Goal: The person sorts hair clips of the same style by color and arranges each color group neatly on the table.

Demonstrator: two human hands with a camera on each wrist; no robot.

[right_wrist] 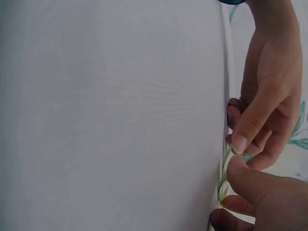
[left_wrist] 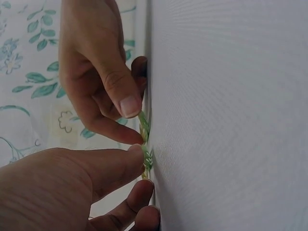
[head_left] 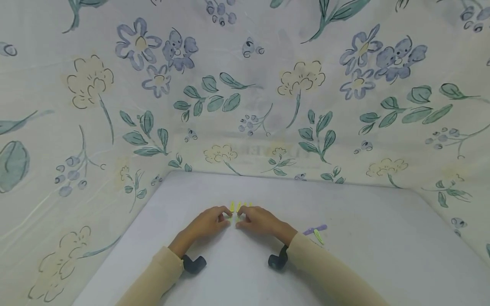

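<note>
Both hands meet near the back middle of the white tabletop in the head view. My left hand (head_left: 208, 222) pinches a small yellow-green hair clip (left_wrist: 148, 158) between thumb and fingers, low at the table surface. Just beside it, my right hand (head_left: 263, 221) holds another yellow-green clip (left_wrist: 145, 122) the same way. Fingers cover parts of both clips. Right beyond the fingertips, several more yellow-green clips (head_left: 232, 205) lie in a row, partly hidden by the right hand.
To the right, beside the right forearm, a purple clip (head_left: 322, 228) lies with a yellow-green clip (head_left: 318, 236) next to it. Floral cloth (head_left: 249, 97) hangs around the white table (head_left: 367, 255) at its back and sides. Dark bands with blocks (head_left: 195, 264) sit at both wrists.
</note>
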